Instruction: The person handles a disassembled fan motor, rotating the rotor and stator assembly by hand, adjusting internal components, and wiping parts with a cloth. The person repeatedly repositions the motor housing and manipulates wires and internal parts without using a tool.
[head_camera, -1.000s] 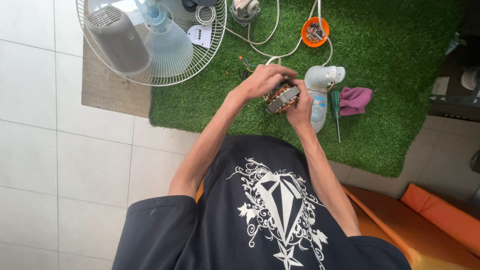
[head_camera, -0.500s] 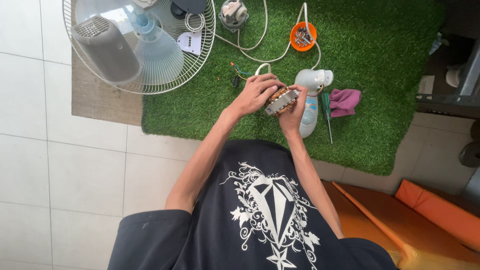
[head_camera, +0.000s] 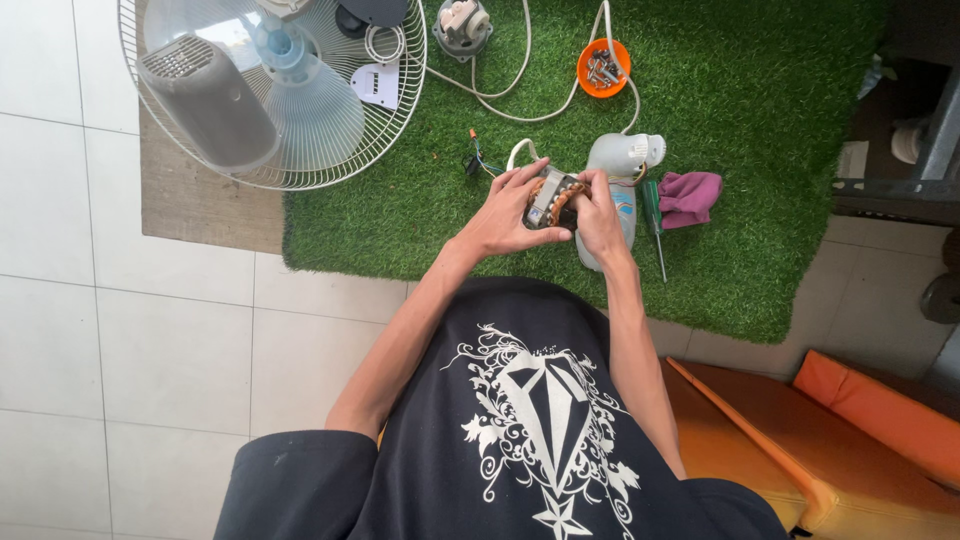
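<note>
Together, two hands, left (head_camera: 505, 215) and right (head_camera: 600, 215), clasp one apparent motor stator (head_camera: 553, 197) above one green mat (head_camera: 760, 120).

Garment: black short-sleeved T-shirt (head_camera: 520, 440), filling the lower middle of the frame.
Print: white emblem (head_camera: 545, 420) on the chest, a faceted diamond shape framed by curling scrollwork, with small stars at its sides and a larger star at the bottom edge.
Sleeves: short, ending above the elbow; one black sleeve (head_camera: 290, 480) shows at lower left.
Arms: bare from sleeve to left hand (head_camera: 505, 215) and right hand (head_camera: 600, 215); no watch, rings or gloves visible.
</note>
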